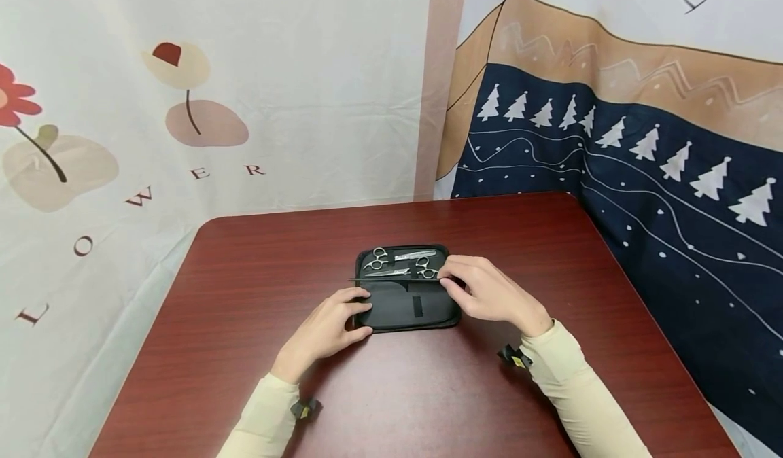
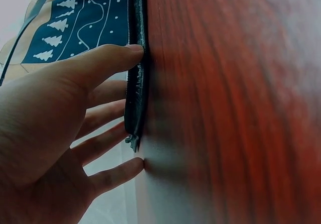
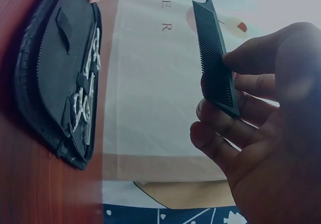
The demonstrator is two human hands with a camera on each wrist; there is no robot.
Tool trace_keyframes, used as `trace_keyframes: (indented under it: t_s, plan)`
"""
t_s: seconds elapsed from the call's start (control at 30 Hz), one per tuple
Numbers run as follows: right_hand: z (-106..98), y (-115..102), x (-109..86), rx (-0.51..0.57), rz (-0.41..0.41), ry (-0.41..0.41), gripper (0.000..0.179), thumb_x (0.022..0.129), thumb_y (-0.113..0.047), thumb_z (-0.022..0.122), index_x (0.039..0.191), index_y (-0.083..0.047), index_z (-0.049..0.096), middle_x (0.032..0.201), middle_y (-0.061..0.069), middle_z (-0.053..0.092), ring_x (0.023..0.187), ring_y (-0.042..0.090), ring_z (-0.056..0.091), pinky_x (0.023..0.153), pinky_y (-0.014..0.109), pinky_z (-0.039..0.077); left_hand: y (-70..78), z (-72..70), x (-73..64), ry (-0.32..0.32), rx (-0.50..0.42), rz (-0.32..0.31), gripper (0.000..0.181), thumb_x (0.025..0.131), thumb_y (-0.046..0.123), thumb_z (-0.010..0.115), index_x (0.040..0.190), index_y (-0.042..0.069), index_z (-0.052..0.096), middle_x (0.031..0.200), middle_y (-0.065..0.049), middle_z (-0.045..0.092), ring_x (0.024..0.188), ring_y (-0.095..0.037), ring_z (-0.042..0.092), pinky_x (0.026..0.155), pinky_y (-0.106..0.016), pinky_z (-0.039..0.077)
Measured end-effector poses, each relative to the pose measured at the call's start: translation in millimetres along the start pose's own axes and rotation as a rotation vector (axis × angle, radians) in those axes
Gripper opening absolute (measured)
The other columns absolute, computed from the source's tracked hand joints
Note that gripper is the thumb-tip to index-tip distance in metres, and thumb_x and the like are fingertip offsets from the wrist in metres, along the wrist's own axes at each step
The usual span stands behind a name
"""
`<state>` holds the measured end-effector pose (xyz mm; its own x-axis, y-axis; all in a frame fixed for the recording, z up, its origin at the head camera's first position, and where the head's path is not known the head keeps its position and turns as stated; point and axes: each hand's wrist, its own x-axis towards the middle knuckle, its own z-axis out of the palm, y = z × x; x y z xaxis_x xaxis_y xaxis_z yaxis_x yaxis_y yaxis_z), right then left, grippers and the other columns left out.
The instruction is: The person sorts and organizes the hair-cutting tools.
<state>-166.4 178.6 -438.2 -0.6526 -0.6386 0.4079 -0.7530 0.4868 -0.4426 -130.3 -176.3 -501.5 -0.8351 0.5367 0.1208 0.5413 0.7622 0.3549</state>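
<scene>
A black zip case [image 1: 382,310] lies unfolded on the table. Two silver pairs of scissors are tucked into its far half: the thinning scissors [image 1: 416,255] have handles to the left, while the other scissors [image 1: 388,272] have handles to the right. My right hand [image 1: 492,293] pinches the toothed end of a black tail comb [image 3: 213,53] between thumb and fingers. The comb is raised above the case, its thin tail pointing left. With fingers spread, my left hand [image 1: 324,327] touches the case's left edge; in the left wrist view its thumb [image 2: 113,59] lies against the zip border.
The reddish-brown wooden table [image 1: 245,261] surrounds the case on all sides. Behind it hangs a pale printed curtain [image 1: 330,104], with a dark blue tree-patterned cloth [image 1: 532,159] to the right. A small black strap loop [image 1: 419,306] sits on the near half of the case.
</scene>
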Motion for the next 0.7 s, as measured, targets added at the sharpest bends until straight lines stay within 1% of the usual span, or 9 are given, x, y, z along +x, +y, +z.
trace_keyframes:
  t_s: [0.1,0.27,0.4,0.5,0.6,0.7]
  plan:
    - [1.8,1.8,2.8,0.013,0.01,-0.011,0.012,0.105,-0.005,0.069,0.105,-0.007,0.081,0.098,-0.003,0.074,0.086,0.009,0.067,0.082,0.032,0.063,0.4,0.2,0.4,-0.003,-0.001,-0.004,0.042,0.095,0.023,0.091,0.13,0.001,0.083,0.147,-0.014,0.074,0.142,-0.038,0.068,0.117,-0.054,0.059]
    - [3.9,4.3,4.1,0.036,0.032,-0.018,0.013,0.104,-0.005,0.068,0.104,-0.007,0.08,0.097,-0.003,0.074,0.086,0.009,0.066,0.081,0.031,0.062,-0.7,-0.2,0.3,0.001,-0.007,-0.006,0.043,0.095,0.024,0.091,0.131,0.002,0.083,0.147,-0.013,0.073,0.143,-0.038,0.067,0.118,-0.055,0.058]
    - [4.7,5.8,3.9,0.043,0.044,-0.015,0.013,0.105,-0.005,0.068,0.104,-0.009,0.08,0.098,-0.003,0.075,0.086,0.008,0.066,0.081,0.031,0.061,-1.2,-1.2,0.1,0.0,-0.016,-0.011,0.043,0.096,0.024,0.091,0.132,0.003,0.082,0.148,-0.013,0.073,0.144,-0.038,0.066,0.118,-0.055,0.058]
    - [5.0,6.9,3.2,0.045,0.049,-0.01,0.013,0.105,-0.006,0.067,0.104,-0.012,0.079,0.098,-0.004,0.075,0.085,0.008,0.066,0.081,0.03,0.061,-1.4,-2.1,0.2,0.004,-0.015,0.001,0.042,0.096,0.024,0.091,0.132,0.004,0.083,0.148,-0.012,0.073,0.144,-0.038,0.066,0.118,-0.056,0.057]
    - [5.2,8.4,2.7,0.043,0.053,-0.011,0.013,0.105,-0.006,0.068,0.103,-0.013,0.079,0.098,-0.004,0.075,0.085,0.008,0.066,0.081,0.03,0.062,-2.4,-4.4,-0.1,0.023,-0.034,0.02,0.04,0.095,0.025,0.091,0.13,0.006,0.084,0.146,-0.01,0.074,0.143,-0.037,0.067,0.119,-0.056,0.057]
    - [4.2,9.6,2.8,0.043,0.059,-0.01,0.012,0.105,-0.006,0.069,0.104,-0.013,0.079,0.098,-0.004,0.076,0.085,0.007,0.066,0.08,0.03,0.062,-4.7,-8.5,-0.1,0.076,-0.06,0.035,0.039,0.094,0.026,0.092,0.129,0.009,0.084,0.145,-0.007,0.075,0.141,-0.033,0.069,0.117,-0.054,0.058]
